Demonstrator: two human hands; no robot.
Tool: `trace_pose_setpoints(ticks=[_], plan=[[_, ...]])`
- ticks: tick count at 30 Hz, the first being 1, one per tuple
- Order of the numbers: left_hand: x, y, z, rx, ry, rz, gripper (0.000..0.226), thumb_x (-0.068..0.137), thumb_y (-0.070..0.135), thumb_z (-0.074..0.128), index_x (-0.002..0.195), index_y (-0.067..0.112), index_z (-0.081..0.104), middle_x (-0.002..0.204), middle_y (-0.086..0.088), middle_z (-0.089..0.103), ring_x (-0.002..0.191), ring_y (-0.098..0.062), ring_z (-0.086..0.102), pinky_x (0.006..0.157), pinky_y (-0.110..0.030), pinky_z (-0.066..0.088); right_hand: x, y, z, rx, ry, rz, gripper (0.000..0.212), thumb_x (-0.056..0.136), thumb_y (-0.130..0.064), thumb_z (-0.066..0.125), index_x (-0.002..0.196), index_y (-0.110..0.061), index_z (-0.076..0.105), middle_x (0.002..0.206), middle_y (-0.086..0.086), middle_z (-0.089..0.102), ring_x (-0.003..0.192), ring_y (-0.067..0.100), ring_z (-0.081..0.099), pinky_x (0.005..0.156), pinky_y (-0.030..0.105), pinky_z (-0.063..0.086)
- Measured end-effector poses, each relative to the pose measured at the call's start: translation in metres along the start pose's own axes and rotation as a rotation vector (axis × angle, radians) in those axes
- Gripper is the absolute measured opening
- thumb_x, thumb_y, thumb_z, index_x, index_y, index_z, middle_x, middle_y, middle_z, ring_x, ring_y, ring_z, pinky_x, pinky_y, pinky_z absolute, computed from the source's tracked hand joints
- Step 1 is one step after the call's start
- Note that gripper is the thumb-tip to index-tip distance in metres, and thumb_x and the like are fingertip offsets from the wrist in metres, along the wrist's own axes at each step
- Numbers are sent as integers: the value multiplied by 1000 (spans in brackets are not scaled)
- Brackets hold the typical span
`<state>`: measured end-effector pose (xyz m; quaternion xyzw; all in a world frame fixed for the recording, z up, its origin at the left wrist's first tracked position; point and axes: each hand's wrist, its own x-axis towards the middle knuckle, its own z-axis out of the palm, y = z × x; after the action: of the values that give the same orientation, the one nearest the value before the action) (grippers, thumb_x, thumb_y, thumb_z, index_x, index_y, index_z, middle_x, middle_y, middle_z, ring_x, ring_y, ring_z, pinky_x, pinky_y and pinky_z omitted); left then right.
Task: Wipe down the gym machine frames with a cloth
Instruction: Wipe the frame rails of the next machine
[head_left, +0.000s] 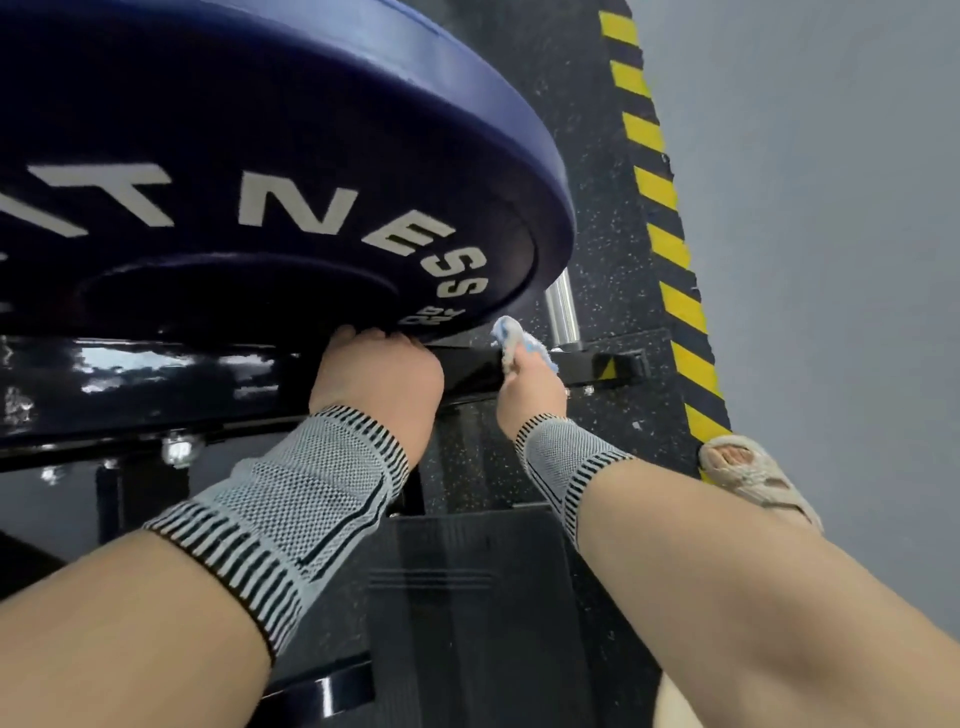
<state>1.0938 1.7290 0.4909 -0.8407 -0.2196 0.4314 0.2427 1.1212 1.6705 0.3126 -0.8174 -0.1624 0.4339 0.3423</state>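
Gripping a cloth (514, 340), the right hand (530, 387) presses the glossy black frame (156, 379).

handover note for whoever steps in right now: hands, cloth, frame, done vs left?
Left hand: fingers curled over the black frame beam, under the blue weight plate, bracing.
Right hand: grips the cloth and holds it on the beam's far end, beside the chrome peg.
Done: cannot tell which sections are wiped.
Left: probably the rest of the beam and the lower frame.
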Motion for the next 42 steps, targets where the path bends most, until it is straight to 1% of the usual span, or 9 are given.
trace_pose_setpoints(ticks=[5, 10, 15, 18, 23, 29, 32, 36, 42], plan=[[-1, -2, -4, 33, -8, 35, 42, 89, 20, 54, 129, 8, 48, 128, -6, 56, 119, -24, 52, 100, -38, 37, -33, -10, 16, 195, 139, -327, 48, 90, 2, 43, 132, -19, 54, 126, 0, 53, 107, 25, 50, 92, 34, 45], [1, 0, -5, 55, -52, 27, 50, 90, 19, 54, 136, 4, 42, 133, -9, 53, 123, -26, 49, 104, -40, 36, 15, 8, -11, 54, -89, 67, 46, 97, -4, 33, 134, -26, 50, 114, -3, 59, 104, 23, 56, 93, 34, 42], [-1, -2, -11, 28, -51, 52, 38, 92, 15, 51, 129, 6, 50, 130, -9, 56, 121, -26, 51, 102, -39, 38, -23, -40, -14, 113, -4, -139, 35, 98, -12, 45, 128, -24, 59, 123, 8, 53, 111, 27, 54, 91, 27, 43], [-12, -14, -16, -16, -59, 48, 51, 98, 19, 41, 146, 5, 31, 149, -10, 38, 138, -26, 33, 112, -43, 27, -54, -66, -22, 103, 9, -387, 41, 96, -14, 51, 136, -23, 53, 134, 8, 50, 119, 26, 47, 102, 28, 36], [-64, -61, -14, 69, 33, 6, 60, 100, 22, 33, 151, 1, 9, 160, -15, 10, 148, -29, 7, 118, -54, 5, -64, -79, -24, 87, 10, -221, 38, 100, -17, 45, 138, -17, 51, 136, 12, 48, 121, 29, 49, 103, 27, 36], [-135, -115, 2, 95, 223, -84, 69, 100, 38, 24, 151, 5, -8, 160, -13, -12, 147, -30, -15, 110, -62, -11, -105, -107, -24, 88, 27, -447, 38, 100, -16, 45, 138, -19, 52, 137, 9, 46, 123, 25, 43, 98, 16, 26], [-158, -135, 8, -14, 355, -183, 76, 90, 40, 48, 150, 1, 22, 159, -17, 14, 147, -30, 9, 112, -61, 3, -95, -112, -30, 41, -1, -258, 38, 101, -15, 41, 138, -15, 49, 132, 12, 47, 119, 26, 47, 92, 15, 30], [-167, -152, 23, -102, 423, -281, 78, 81, 35, 60, 144, -3, 36, 155, -18, 26, 144, -31, 20, 112, -58, 9, -141, -152, -23, 166, 51, -580, 37, 98, -17, 50, 135, -13, 55, 127, 14, 45, 114, 23, 46, 96, 23, 39], [-178, -146, 36, -95, 409, -326, 79, 91, 36, 44, 144, 4, -5, 154, -11, -25, 144, -31, -19, 108, -59, -17, -146, -165, -33, 139, 85, -514, 37, 98, -15, 50, 135, -11, 54, 129, 13, 43, 113, 23, 48, 90, 7, 26]])
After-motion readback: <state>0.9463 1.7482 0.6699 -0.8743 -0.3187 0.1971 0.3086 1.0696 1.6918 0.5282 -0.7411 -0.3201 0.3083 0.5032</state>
